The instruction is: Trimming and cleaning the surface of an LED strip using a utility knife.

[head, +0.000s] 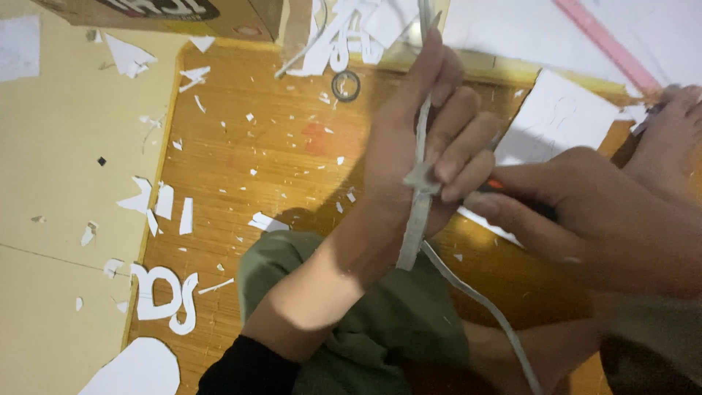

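My left hand [424, 139] is raised in the middle of the view, its fingers closed around a long thin strip of white foam board [418, 219] that runs up past my fingertips and trails down toward my lap. My right hand [578, 212] comes in from the right and grips a craft knife with an orange and black handle [512, 196]. The knife tip meets the strip just below my left fingers. The blade itself is hidden behind my fingers. My knee in green trousers [365, 322] lies under both hands.
A bamboo mat [241, 146] covers the floor, littered with white scraps. Cut-out curly white shapes [164, 292] lie at the lower left. A roll of tape [346, 85] sits near the top, a white sheet [559, 121] at right, a cardboard box [161, 14] at top left.
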